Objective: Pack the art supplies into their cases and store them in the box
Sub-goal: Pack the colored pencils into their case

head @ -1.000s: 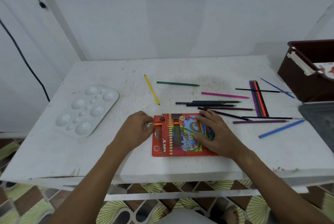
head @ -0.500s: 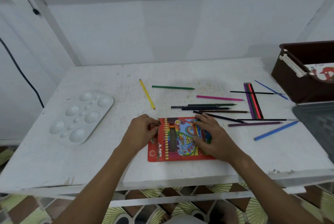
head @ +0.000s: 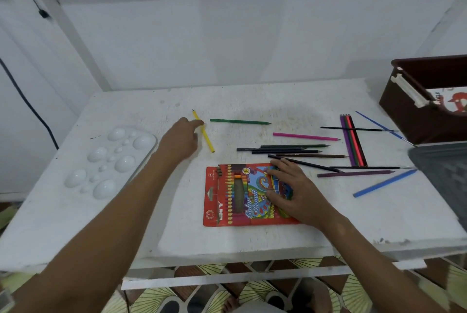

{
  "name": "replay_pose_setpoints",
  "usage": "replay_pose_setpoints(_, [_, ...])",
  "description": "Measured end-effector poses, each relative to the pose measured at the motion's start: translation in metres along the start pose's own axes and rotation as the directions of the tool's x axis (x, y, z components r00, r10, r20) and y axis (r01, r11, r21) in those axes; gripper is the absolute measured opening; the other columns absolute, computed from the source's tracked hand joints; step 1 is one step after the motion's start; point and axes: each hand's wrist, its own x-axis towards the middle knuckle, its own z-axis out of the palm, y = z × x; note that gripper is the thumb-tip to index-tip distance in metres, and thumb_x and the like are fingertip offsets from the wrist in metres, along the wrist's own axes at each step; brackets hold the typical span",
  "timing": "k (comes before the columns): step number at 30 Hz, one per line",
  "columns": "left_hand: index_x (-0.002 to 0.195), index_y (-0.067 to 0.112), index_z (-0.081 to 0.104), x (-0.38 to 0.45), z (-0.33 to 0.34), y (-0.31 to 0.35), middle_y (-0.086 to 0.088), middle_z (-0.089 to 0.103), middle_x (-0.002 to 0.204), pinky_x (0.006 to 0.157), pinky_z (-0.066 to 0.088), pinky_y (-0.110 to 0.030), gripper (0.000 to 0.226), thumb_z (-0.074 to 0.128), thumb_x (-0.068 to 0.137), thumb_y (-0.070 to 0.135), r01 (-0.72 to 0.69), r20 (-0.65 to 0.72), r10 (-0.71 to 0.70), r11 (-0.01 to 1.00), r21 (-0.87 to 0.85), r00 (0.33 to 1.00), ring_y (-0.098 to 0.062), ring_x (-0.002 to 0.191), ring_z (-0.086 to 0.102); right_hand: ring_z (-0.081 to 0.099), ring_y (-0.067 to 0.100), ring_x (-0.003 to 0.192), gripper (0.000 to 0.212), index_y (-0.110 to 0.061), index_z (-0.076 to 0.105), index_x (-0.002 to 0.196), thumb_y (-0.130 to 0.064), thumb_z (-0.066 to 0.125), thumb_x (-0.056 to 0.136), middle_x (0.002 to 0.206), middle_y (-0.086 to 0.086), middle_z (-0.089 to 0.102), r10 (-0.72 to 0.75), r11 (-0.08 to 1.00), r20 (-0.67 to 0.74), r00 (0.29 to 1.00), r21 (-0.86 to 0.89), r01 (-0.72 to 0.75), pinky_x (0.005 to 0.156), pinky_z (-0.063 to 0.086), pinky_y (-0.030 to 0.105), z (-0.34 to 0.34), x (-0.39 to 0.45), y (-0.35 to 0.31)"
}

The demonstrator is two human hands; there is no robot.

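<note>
A red colour-pencil case [head: 227, 196] lies flat near the table's front edge, an orange pencil showing in its window. My right hand [head: 295, 194] rests flat on the case's right half, fingers spread. My left hand [head: 183, 139] reaches out at the far left, its fingertips touching the yellow pencil [head: 206, 134] on the table. Loose pencils lie behind and to the right of the case: a green one [head: 240, 122], a pink one [head: 305, 136], several dark ones [head: 285, 149], a bundle of purple, green and red ones [head: 353, 143] and a blue one [head: 384, 183].
A white paint palette [head: 111, 161] sits at the left of the white table [head: 252, 100]. A dark brown box [head: 409, 110] stands at the right edge, with a grey lid [head: 442, 168] in front of it. Thin paintbrushes [head: 358, 129] lie near the box.
My left hand left the case's left end and reached back-left to the yellow pencil. The orange pencil now lies inside the case. My right hand stayed on the case.
</note>
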Motion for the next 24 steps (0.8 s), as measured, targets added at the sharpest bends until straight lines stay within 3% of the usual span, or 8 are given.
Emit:
replay_pose_setpoints(3, [0.128,0.010,0.052,0.025,0.004,0.002,-0.014,0.059,0.121,0.085,0.043,-0.035,0.039,0.049,0.096,0.032,0.151,0.056,-0.147,0.987,-0.063,0.988,-0.030,0.110,0.055,0.007,-0.002,0.140,0.060,-0.026,0.043,0.139,-0.051,0.056,0.087,0.152,-0.014,0.026,-0.009,1.000,0.016,1.000,-0.014,0.009,0.114,0.018,0.025,-0.002,0.001,-0.001])
replay_pose_setpoints(6, [0.079,0.011,0.049,0.036,0.012,0.010,-0.004,0.053,0.076,0.055,0.038,-0.027,0.039,0.060,0.086,0.048,0.272,0.054,-0.268,0.957,-0.104,0.962,-0.019,0.067,0.051,0.005,-0.005,0.139,0.060,-0.027,0.043,0.139,-0.052,0.055,0.087,0.152,-0.015,0.024,-0.013,1.000,0.022,1.000,-0.016,0.013,0.111,0.015,0.021,-0.003,0.000,-0.002])
replay_pose_setpoints(8, [0.071,0.011,0.043,0.040,0.018,0.010,-0.003,0.047,0.069,0.047,0.032,-0.025,0.038,0.066,0.081,0.039,0.318,0.040,-0.316,0.938,-0.141,0.948,-0.015,0.056,0.044,0.004,-0.005,0.138,0.061,-0.027,0.042,0.140,-0.053,0.054,0.086,0.153,-0.015,0.024,-0.013,1.000,0.029,0.999,-0.020,0.014,0.111,0.015,0.020,-0.004,0.000,-0.001])
replay_pose_setpoints(12, [0.083,-0.002,0.061,0.049,0.015,0.005,-0.015,0.064,0.082,0.051,0.041,-0.025,0.014,0.056,0.081,0.011,0.338,0.000,-0.344,0.922,-0.186,0.939,-0.020,0.061,0.053,0.003,-0.008,0.137,0.063,-0.030,0.040,0.140,-0.059,0.050,0.084,0.150,-0.020,0.022,-0.022,0.999,0.052,0.998,-0.037,0.024,0.110,0.013,0.017,-0.007,0.001,-0.001])
replay_pose_setpoints(14, [0.093,-0.001,0.066,0.053,0.009,0.006,-0.016,0.066,0.093,0.062,0.046,-0.029,0.018,0.053,0.086,0.009,0.272,-0.053,-0.282,0.952,-0.144,0.958,-0.026,0.075,0.059,0.003,-0.009,0.137,0.066,-0.031,0.040,0.140,-0.063,0.047,0.082,0.148,-0.022,0.022,-0.030,0.999,0.057,0.998,-0.040,0.033,0.109,0.013,0.016,-0.009,0.001,0.000])
replay_pose_setpoints(17, [0.105,0.004,0.068,0.063,0.004,0.019,-0.014,0.065,0.100,0.072,0.042,-0.027,0.021,0.054,0.093,0.013,0.068,-0.070,-0.073,0.995,-0.067,0.995,-0.025,0.087,0.058,0.006,-0.006,0.139,0.065,-0.032,0.042,0.139,-0.063,0.048,0.082,0.146,-0.025,0.023,-0.040,0.999,0.055,0.998,-0.027,0.042,0.111,0.016,0.019,-0.010,0.002,0.001])
replay_pose_setpoints(21, [0.109,0.011,0.068,0.075,0.010,0.041,-0.011,0.058,0.110,0.080,0.045,-0.033,0.021,0.054,0.095,0.019,-0.176,0.044,0.173,0.983,0.057,0.984,-0.027,0.098,0.056,0.009,-0.007,0.139,0.061,-0.032,0.044,0.137,-0.059,0.054,0.083,0.144,-0.026,0.024,-0.038,0.999,0.027,0.999,-0.007,0.038,0.112,0.018,0.019,-0.009,0.002,0.002])
replay_pose_setpoints(24, [0.109,0.014,0.066,0.077,0.020,0.058,-0.005,0.063,0.109,0.084,0.048,-0.036,0.021,0.053,0.095,0.021,-0.233,0.128,0.220,0.967,0.103,0.967,-0.023,0.098,0.057,0.010,-0.008,0.138,0.065,-0.033,0.045,0.136,-0.066,0.049,0.080,0.144,-0.027,0.025,-0.044,0.999,0.010,0.999,-0.010,0.044,0.110,0.018,0.017,-0.008,0.002,0.003])
